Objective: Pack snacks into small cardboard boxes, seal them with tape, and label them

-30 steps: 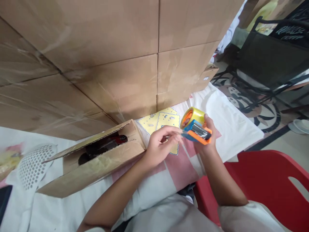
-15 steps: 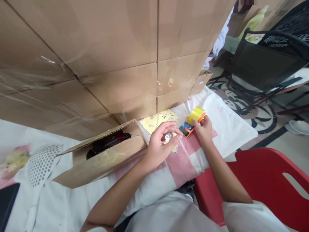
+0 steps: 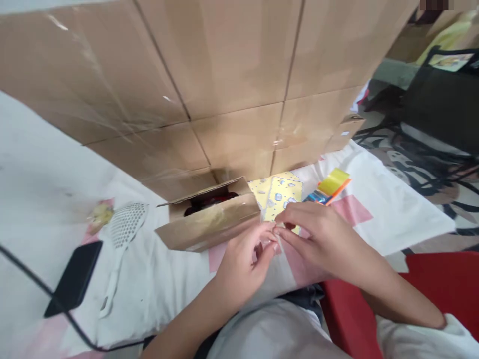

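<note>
My left hand (image 3: 249, 262) and my right hand (image 3: 318, 237) meet in front of me, above the pink and white cloth. Their fingertips are pinched together around a small bit of clear film, mostly hidden by the fingers. Just beyond my right hand, a tape dispenser (image 3: 336, 183) with a yellow roll, an orange frame and a blue part lies on the cloth. Yellow patterned sheets (image 3: 283, 195) lie behind my hands. Left of them is an open cardboard box (image 3: 209, 230) with dark and red contents.
Stacked cardboard boxes (image 3: 239, 134) form a wall behind the cloth. On the left lie a white perforated skimmer (image 3: 129, 222), a black phone (image 3: 77, 276) and a dark cable (image 3: 45, 289). A red chair (image 3: 445, 289) stands at right, with a black chair (image 3: 441, 99) farther off.
My right hand has let go of the tape dispenser, which now lies on the cloth. It has come across to my left hand's fingertips. The camera view has shifted left.
</note>
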`<state>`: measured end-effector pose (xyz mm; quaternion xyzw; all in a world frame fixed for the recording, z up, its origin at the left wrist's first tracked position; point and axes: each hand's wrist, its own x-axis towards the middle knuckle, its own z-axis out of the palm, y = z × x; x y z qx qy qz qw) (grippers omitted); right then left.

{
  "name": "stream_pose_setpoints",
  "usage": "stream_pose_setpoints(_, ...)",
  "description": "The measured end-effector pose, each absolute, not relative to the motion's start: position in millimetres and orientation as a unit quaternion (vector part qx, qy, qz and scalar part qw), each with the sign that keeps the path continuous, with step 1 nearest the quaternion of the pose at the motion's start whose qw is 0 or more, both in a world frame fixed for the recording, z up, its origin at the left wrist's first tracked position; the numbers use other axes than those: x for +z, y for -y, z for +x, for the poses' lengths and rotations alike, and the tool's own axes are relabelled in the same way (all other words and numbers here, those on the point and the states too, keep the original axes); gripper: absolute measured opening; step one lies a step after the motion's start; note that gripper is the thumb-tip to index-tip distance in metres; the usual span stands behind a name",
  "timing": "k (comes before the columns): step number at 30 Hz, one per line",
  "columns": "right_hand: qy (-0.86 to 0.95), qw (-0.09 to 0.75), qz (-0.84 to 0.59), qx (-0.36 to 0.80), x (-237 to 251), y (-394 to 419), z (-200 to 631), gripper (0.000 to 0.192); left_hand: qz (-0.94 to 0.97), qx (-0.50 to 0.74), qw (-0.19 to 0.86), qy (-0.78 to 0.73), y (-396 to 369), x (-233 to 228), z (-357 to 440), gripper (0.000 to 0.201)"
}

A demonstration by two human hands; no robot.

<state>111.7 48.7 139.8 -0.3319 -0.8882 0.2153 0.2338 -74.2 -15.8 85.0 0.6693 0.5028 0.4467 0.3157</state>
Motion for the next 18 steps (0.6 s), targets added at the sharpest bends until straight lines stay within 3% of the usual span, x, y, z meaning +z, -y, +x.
stream_pose_setpoints(3, 0.94, 0.17, -0.254, 0.15, 145, -43, 88, 0.02, 0.621, 0.467, 0.315, -0.544, 37, 78, -93, 0.02)
stream_pose_setpoints(6, 0.963, 0.124, -0.179, 0.161, 151, -41, 69, 0.018, 0.543, 0.492, 0.367, -0.573, 52, 69, -111, 0.009)
stream_pose_setpoints(9, 0.976, 0.09, -0.132, 0.147, 153, -43, 50, 0.014, 0.487, 0.494, 0.436, -0.573, 61, 66, -126, 0.013)
stream_pose_setpoints(13, 0.991, 0.058, -0.083, 0.085, 153, -42, 30, 0.02, 0.459, 0.502, 0.444, -0.583, 69, 68, -139, 0.019)
stream_pose_setpoints(15, 0.992, 0.06, -0.072, 0.083, 161, -40, 33, 0.019, 0.437, 0.499, 0.432, -0.611, 75, 67, -148, 0.023)
stream_pose_setpoints(18, 0.974, 0.151, -0.128, 0.107, 185, -40, 53, 0.017, 0.357, 0.501, 0.348, -0.707, 88, 60, -174, 0.029)
